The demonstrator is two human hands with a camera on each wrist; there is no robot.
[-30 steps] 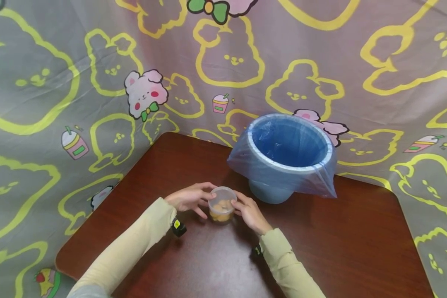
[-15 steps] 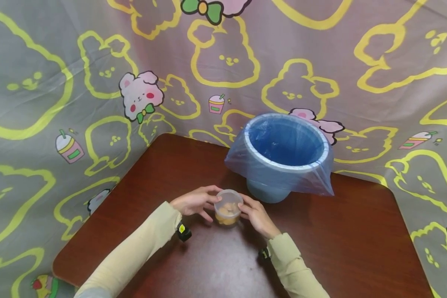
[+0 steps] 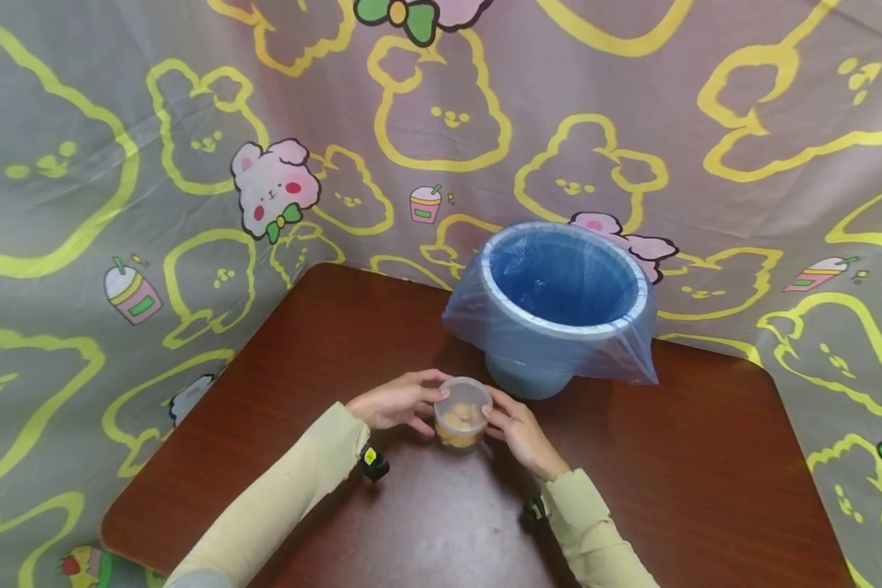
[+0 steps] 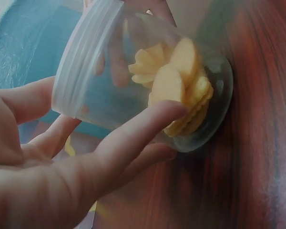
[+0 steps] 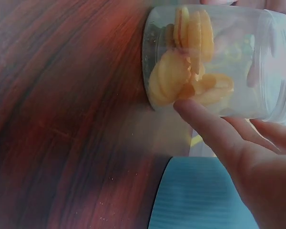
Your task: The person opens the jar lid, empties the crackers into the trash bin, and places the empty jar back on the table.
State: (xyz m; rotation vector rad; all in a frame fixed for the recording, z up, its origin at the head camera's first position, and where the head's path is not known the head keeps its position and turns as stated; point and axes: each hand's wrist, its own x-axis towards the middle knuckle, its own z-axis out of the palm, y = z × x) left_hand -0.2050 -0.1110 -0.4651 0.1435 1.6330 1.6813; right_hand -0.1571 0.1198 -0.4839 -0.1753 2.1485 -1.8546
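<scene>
Between both hands stands a clear plastic jar (image 3: 461,418), upright, its base right at the tabletop. Yellow sandwich biscuits (image 4: 183,88) with scalloped edges lie loosely in its lower part. A pale ridged band (image 4: 86,57) circles the jar's top. My left hand (image 3: 397,402) grips the jar from the left, with fingers spread from the band down its side. From the right, my right hand (image 3: 523,433) holds the opposite side. One digit of that hand reaches low beside the biscuits (image 5: 174,71) in the right wrist view.
Behind the jar and to its right stands a blue bin (image 3: 529,367) lined with a thin blue bag (image 3: 632,351). Tiny crumbs (image 5: 105,205) dot the brown wooden table (image 3: 676,457). A patterned curtain (image 3: 323,90) hangs along the table's back and left edges.
The jar and both hands have shifted a little to the right across the table. The hands keep their hold on its sides, and the head view has turned slightly.
</scene>
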